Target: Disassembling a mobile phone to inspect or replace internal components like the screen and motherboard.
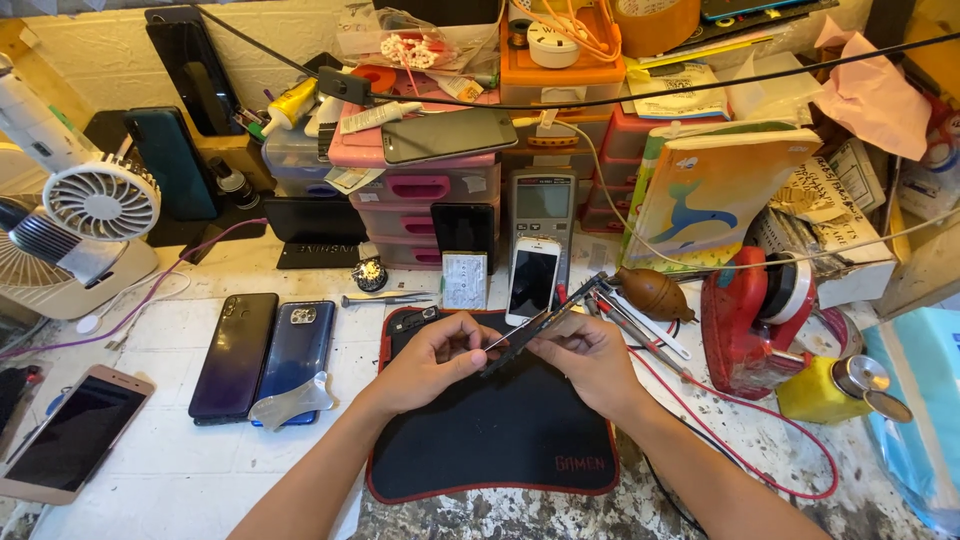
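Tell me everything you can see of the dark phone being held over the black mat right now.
The dark phone is a slim, dark slab seen nearly edge-on, tilted up toward the right above the black mat. The left hand pinches its lower end and holds a thin metal tool against it; the right hand supports its middle from the right. Its upper end points toward the tweezers. Its face is not visible.

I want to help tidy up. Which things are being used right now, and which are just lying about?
In use:
left hand
right hand
phone part held by both hands
thin tool in the left hand
black mat

Lying about:
two dark phones
pink phone
white phone
fan
book
yellow bottle
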